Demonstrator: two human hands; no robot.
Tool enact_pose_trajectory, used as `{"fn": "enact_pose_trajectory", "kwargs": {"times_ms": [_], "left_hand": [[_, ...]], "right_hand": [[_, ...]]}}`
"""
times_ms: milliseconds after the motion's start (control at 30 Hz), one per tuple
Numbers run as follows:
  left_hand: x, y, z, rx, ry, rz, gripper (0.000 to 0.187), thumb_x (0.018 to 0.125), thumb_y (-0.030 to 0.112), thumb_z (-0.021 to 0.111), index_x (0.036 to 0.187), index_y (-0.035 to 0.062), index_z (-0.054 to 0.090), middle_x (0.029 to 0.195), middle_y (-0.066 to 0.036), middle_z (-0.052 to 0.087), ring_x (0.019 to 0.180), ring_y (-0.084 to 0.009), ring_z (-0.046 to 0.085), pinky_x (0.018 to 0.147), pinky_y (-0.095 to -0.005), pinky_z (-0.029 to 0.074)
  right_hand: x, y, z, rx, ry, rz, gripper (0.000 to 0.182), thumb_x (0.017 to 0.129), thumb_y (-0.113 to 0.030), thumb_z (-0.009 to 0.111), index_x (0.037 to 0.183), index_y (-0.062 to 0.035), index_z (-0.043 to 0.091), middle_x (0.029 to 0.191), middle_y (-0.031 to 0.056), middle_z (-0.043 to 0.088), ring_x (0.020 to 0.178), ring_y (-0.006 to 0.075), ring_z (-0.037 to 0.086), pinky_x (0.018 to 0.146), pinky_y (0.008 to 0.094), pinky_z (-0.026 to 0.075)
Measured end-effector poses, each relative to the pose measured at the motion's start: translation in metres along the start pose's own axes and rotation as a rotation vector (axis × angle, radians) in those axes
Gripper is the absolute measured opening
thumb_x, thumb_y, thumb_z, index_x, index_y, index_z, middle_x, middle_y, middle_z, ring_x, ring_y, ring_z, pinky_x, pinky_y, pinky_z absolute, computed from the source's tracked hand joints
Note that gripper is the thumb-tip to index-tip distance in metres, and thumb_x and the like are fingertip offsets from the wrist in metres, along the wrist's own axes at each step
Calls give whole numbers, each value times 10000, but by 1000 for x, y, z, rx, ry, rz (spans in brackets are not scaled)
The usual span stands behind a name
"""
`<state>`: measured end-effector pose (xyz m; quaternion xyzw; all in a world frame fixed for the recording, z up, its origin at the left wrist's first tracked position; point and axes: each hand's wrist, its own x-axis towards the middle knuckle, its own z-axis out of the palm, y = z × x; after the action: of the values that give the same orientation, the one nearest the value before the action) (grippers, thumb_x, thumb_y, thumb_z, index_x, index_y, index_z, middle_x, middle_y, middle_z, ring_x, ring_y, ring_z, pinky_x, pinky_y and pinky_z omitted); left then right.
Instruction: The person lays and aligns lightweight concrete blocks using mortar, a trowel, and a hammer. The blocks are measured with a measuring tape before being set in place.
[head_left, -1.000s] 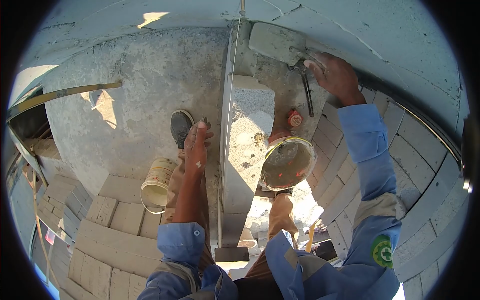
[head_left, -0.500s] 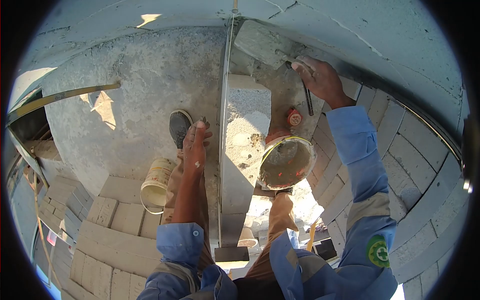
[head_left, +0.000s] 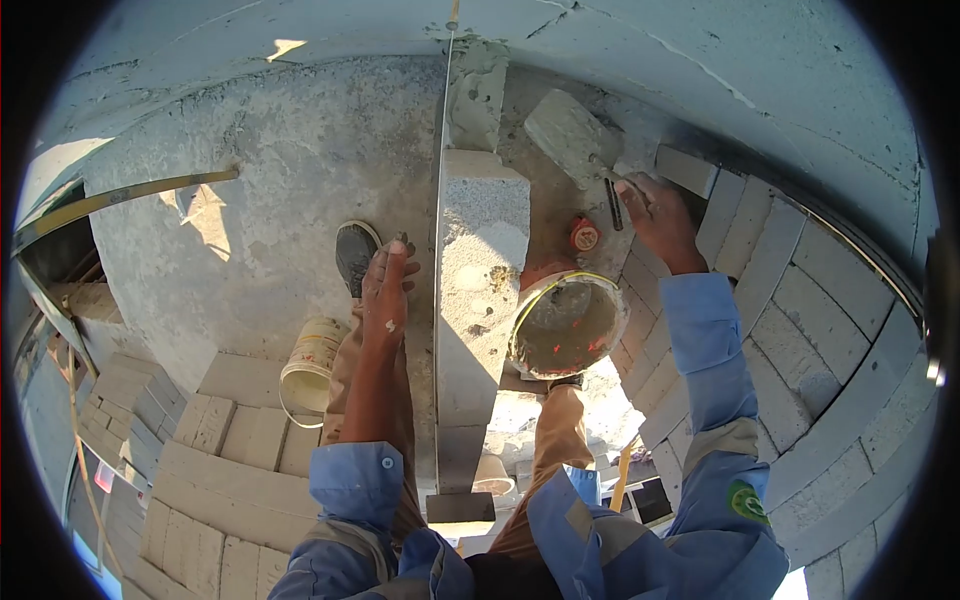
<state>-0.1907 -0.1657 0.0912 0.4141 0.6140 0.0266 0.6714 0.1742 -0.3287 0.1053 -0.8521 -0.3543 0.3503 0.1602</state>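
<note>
My right hand (head_left: 658, 215) grips the handle of a trowel (head_left: 572, 135), whose broad blade is coated with grey mortar. The blade is over the floor, right of a low block wall (head_left: 485, 215). Wet mortar (head_left: 476, 95) covers the wall's far end, beyond the nearest block. My left hand (head_left: 387, 285) hangs on the wall's left side, holding nothing I can see, with fingers loosely apart and a grey smear at the tips. Below my right hand, a bucket (head_left: 516, 335) of grey mix stands against the wall.
A taut line (head_left: 440, 200) runs along the wall. On the floor to its right lie a red tape measure (head_left: 584, 233) and a dark rod (head_left: 613, 205). A tipped pale bucket (head_left: 315, 365) is at left. Stacked blocks (head_left: 240, 480) flank both sides; a curved-looking yellow strip (head_left: 130, 188) juts in.
My right hand has drawn the trowel right and back toward me, off the wall's far end. Mortar there is now in view. My left hand has barely moved.
</note>
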Motion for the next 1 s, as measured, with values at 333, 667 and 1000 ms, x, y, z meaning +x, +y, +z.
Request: {"fn": "enact_pose_trajectory", "kwargs": {"times_ms": [333, 667, 1000], "left_hand": [[-9, 7, 13, 32, 33, 49, 645, 1003, 536, 522, 1338, -13, 560, 1236, -154, 644, 1066, -245, 630, 884, -362, 474], [2, -10, -2, -126, 54, 2, 575, 1026, 471, 519, 1303, -30, 580, 1188, -129, 657, 1035, -223, 638, 858, -320, 483], [0, -24, -10, -1, -47, 238, 459, 1071, 331, 422, 1398, 16, 485, 1229, -114, 608, 1051, -206, 630, 865, -323, 535]], "right_hand": [[37, -67, 5, -314, -116, -15, 457, 983, -468, 559, 1122, -51, 686, 928, 246, 689, 885, 431, 665, 768, 498, 509], [-239, -35, 12, -56, 17, 436, 383, 892, -293, 685, 1166, -45, 583, 965, 224, 681, 887, 432, 666, 765, 484, 529], [-294, 20, 151, 21, -387, 753, 506, 863, -251, 694, 1269, -29, 489, 1017, 277, 685, 984, 442, 673, 850, 525, 525]]}}
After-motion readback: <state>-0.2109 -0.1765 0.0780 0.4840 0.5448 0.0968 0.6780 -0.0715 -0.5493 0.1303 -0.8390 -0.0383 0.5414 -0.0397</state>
